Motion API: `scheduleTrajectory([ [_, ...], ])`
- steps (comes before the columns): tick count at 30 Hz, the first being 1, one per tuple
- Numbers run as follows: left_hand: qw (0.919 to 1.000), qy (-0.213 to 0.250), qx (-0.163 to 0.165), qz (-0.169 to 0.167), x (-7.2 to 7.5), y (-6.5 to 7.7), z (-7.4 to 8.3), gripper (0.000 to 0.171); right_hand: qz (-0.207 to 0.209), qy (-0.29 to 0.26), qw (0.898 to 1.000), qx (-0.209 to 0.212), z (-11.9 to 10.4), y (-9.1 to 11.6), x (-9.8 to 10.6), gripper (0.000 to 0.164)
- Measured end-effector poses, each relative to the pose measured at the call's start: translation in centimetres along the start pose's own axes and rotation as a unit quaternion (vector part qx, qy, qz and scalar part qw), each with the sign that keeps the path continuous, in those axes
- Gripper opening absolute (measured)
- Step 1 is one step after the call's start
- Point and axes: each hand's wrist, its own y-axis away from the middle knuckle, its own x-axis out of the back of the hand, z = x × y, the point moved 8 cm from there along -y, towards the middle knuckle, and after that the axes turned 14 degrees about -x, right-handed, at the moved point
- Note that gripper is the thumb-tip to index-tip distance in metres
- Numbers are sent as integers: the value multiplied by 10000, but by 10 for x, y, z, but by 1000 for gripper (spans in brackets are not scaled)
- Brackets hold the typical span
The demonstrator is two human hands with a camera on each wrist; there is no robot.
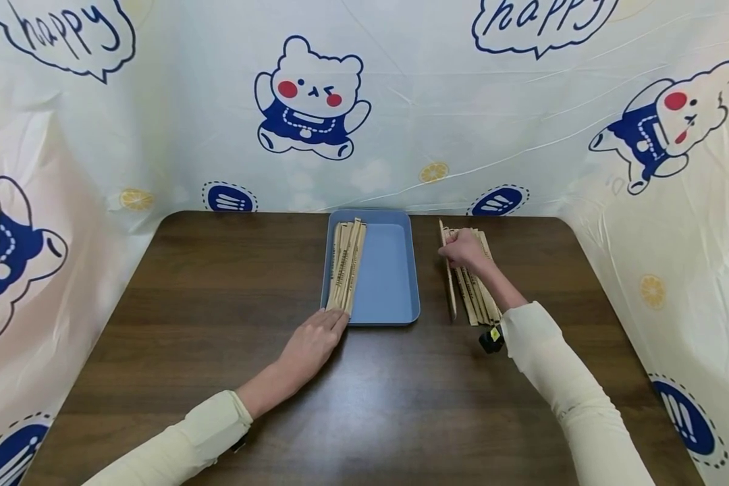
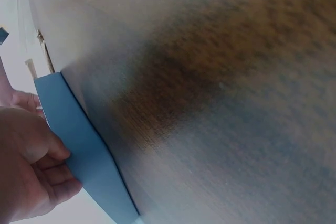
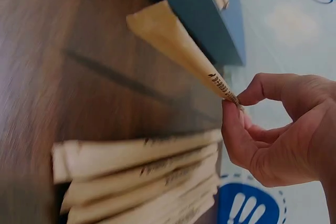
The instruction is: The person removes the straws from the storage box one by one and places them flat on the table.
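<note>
My right hand (image 1: 464, 248) pinches the far end of a long, narrow brown paper packet (image 3: 184, 45), which looks like wrapped chopsticks. The packet is tilted, with its near end toward me, beside a row of similar packets (image 1: 474, 290) on the table. In the right wrist view, thumb and finger meet on its printed end. A blue tray (image 1: 389, 270) lies left of that row, with several packets (image 1: 347, 260) piled along its left side. My left hand (image 1: 316, 341) rests at the tray's near left corner. Its fingers (image 2: 60, 177) touch the outer wall in the left wrist view.
A dark wooden table (image 1: 231, 270) carries everything. Close to the near end of the right row is a small black object (image 1: 491, 340) with a yellow mark, by the right sleeve. A patterned cloth (image 1: 413, 101) hangs behind the table and at both sides.
</note>
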Motion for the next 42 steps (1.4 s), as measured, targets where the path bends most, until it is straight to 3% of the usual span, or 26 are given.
scheduleTrajectory([
  [7, 10000, 23, 32, 46, 0, 0, -1, 36, 539, 626, 9964, 169, 14, 1, 17, 31],
  [12, 10000, 58, 30, 29, 0, 0, 1, 36, 701, 691, 9951, -24, 24, 0, 22, 30],
  [23, 9999, 73, 4, 148, 2, 1, 3, 37, 757, 671, 9948, -116, 33, -5, 24, 22],
  [30, 10000, 46, 31, 34, 0, 1, 2, 37, 750, 696, 9946, -146, 36, -5, 22, 26],
  [42, 10000, 37, 4, 61, 0, -1, 0, 36, 819, 999, 9912, -305, 38, -4, 22, 22],
])
